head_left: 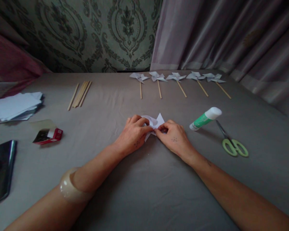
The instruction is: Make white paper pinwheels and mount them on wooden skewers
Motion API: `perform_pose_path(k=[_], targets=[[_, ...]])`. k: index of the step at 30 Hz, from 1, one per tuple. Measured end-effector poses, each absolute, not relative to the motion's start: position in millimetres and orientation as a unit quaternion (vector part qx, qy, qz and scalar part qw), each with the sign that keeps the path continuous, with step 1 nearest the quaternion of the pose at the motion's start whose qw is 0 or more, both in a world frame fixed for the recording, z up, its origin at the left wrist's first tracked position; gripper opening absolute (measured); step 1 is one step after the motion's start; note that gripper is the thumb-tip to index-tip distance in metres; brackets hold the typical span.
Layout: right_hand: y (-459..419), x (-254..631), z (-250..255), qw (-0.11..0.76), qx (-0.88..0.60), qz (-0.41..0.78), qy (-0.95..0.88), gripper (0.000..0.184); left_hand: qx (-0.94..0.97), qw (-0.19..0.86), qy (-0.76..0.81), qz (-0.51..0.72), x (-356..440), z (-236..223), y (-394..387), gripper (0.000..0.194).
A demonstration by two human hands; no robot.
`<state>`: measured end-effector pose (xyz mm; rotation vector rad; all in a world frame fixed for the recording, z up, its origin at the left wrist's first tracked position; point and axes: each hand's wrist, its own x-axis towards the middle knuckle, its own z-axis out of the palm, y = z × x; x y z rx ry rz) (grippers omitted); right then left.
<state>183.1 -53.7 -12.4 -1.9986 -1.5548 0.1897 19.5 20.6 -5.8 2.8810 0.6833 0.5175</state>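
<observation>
A white paper pinwheel [160,119] without a stick is held between my two hands in the middle of the cloth. My left hand [136,131] pinches its left side, thumb and fingers closed near the centre. From the right, my right hand [173,136] grips it close to the centre, its fingertips almost meeting those of the left. Pointed paper tips stick out above and below the fingers. The centre of the paper is partly hidden by the fingertips. Right of my right hand a white and green glue stick [204,118] stands tilted in view, capped.
Scissors [233,146] with green handles lie right of the glue. Finished pinwheels on sticks [177,77] line the far edge. Wooden sticks [82,94], stacked paper [16,106], an opened small red box [49,135] and a dark phone or tablet [1,173] lie left.
</observation>
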Motion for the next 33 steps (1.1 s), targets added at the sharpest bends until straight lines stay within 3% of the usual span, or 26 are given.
perform_pose_path(k=[10, 33], targets=[[-53.8, 185.1, -9.2, 0.296, -0.748, 0.110, -0.583, 0.010, 0.963, 0.021, 0.221, 0.153, 21.2, 2.1, 12.4, 0.027], [-54.9, 188.2, -16.1, 0.335, -0.729, 0.130, -0.582, 0.005, 0.959, 0.025, 0.221, 0.177, 21.1, -1.5, 14.2, 0.023]])
